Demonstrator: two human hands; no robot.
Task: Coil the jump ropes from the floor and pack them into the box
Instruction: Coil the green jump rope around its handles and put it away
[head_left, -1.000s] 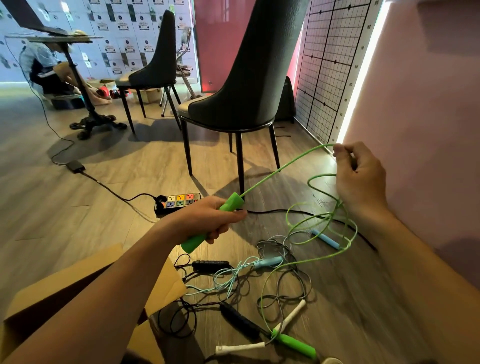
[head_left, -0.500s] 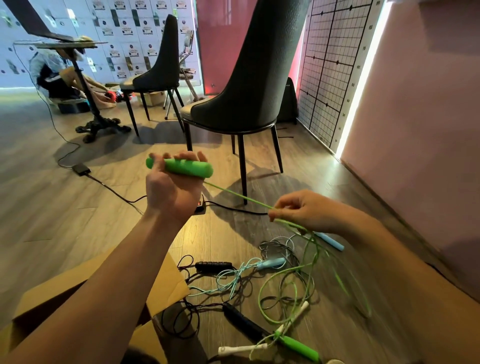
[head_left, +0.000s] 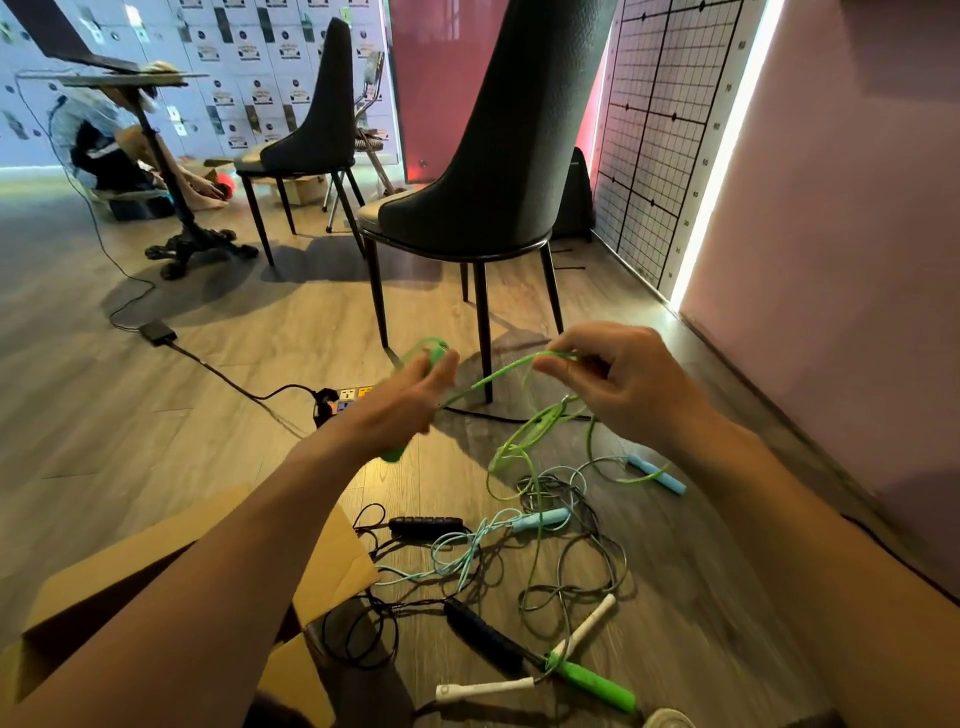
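The left hand (head_left: 410, 397) has its fingers curled tight round 1 green handle (head_left: 435, 352) of the green jump rope. A bit of the handle pokes out above the fingers and a bit below them. The right hand (head_left: 628, 387) pinches the green cord (head_left: 483, 382) between thumb and fingertips (head_left: 550, 366), with its other fingers loosely bent.

The cord runs from the left fingers across to the right fingers. Under the right fingers it drops in loose loops to the floor and mixes with a light blue rope (head_left: 540, 518) and a black rope (head_left: 483, 636). The 2nd green handle (head_left: 592, 682) lies on the floor far below both hands. The cardboard box (head_left: 337, 551) sits open under the left arm. I cannot see inside it.

I think this is the coiling step for the green rope, and it looks early. Next, the right fingers should carry the pinched cord over to the left fingers to make 1 loop, then reach for more. They should pull gently, because the cord is tangled.
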